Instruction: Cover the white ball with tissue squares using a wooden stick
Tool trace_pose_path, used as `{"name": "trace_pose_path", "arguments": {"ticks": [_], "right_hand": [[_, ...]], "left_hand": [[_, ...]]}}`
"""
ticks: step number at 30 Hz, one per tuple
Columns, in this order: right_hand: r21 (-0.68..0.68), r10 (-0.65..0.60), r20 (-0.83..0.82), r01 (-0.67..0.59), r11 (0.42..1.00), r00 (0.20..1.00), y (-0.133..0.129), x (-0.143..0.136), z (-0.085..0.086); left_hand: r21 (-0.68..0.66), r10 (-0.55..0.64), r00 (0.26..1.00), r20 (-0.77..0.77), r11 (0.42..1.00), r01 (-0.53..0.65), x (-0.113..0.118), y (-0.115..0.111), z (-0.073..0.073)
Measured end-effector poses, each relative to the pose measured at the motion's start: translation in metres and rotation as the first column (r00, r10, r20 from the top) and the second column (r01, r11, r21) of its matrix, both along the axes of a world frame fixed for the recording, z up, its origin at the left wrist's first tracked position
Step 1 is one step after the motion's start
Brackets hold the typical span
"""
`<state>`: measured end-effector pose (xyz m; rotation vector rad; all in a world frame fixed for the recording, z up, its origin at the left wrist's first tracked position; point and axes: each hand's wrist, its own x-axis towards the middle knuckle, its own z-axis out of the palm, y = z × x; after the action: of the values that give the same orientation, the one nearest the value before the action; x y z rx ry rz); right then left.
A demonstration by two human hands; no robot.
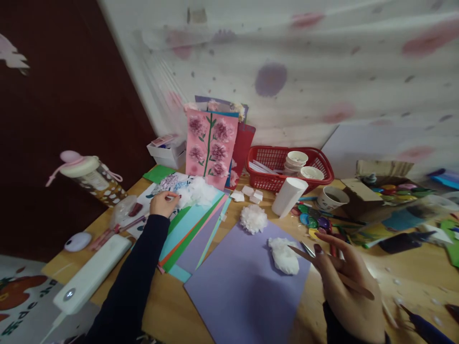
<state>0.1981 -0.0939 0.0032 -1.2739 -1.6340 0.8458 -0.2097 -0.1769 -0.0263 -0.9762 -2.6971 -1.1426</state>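
Note:
My left hand (164,204) reaches to the far left of the desk, beside a heap of white fluffy cotton-like material (201,192). Its fingers are closed in a pinch, and anything between them is too small to make out. In my right hand (349,282) is a pair of metallic tweezers (355,285), tips parted and pointing left. Those tips are close to a white puffy clump (285,257) on a purple sheet (244,286). A rounder, ruffled white flower-like ball (253,219) sits at the sheet's upper edge.
Coloured paper sheets (195,234) are fanned out left of the purple sheet. Behind stand a pink flower picture (211,148), a red basket (256,179) with paper cups and a white roll (289,197). Paint pots (313,222) lie right; a tumbler (95,179) and white device (93,272) left.

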Motion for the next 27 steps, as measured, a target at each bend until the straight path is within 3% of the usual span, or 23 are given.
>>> {"name": "trace_pose_path", "arguments": {"ticks": [5,10,15,23,27], "right_hand": [[-0.078,0.008,-0.136,-0.019,0.997,0.991,-0.016,-0.011,0.010],[-0.080,0.069,-0.138,-0.081,0.994,0.988,-0.024,-0.017,0.009],[-0.067,0.068,-0.084,-0.073,0.995,0.994,-0.023,-0.015,0.005],[-0.062,0.076,-0.105,-0.082,0.995,0.992,-0.023,-0.017,0.007],[-0.077,0.068,-0.133,-0.079,0.994,0.989,-0.023,-0.017,0.007]], "left_hand": [[0.097,-0.100,0.995,0.009,0.990,0.098,0.017,-0.001,0.008],[0.070,0.034,0.997,-0.067,0.997,-0.029,0.001,0.005,0.001],[-0.028,0.030,0.998,-0.063,0.999,-0.031,-0.015,0.006,-0.012],[-0.017,0.063,0.997,-0.048,0.998,-0.064,-0.005,0.007,-0.009],[0.054,0.080,0.997,-0.008,0.995,-0.079,0.000,0.007,-0.006]]}}
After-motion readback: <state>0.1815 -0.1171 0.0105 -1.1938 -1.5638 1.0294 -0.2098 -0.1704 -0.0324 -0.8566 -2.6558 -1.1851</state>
